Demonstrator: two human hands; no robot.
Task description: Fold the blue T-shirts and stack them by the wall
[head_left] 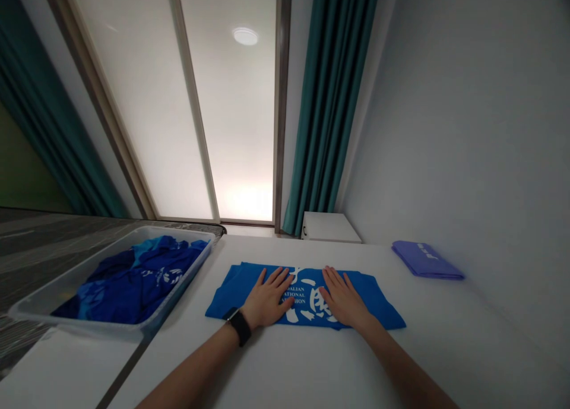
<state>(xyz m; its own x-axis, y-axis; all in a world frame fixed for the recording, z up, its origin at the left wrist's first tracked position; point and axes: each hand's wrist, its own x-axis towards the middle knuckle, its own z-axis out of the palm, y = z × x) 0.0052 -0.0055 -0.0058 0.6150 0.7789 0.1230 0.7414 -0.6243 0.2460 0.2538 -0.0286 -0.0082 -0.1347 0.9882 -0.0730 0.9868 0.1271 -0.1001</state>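
Note:
A blue T-shirt (369, 299) with white print lies flat and partly folded on the white table (285, 367) in front of me. My left hand (267, 299), with a black watch on its wrist, rests palm down on the shirt's left half, fingers stretched out. My right hand (341, 299) lies flat on the shirt's right half, fingers spread. Neither hand grips the cloth.
A grey plastic bin (40, 305) at the left holds a heap of blue shirts (133, 281). A folded purple cloth (425, 259) lies at the table's far right, near the wall. A small white cabinet (329, 226) stands behind the table, by a teal curtain.

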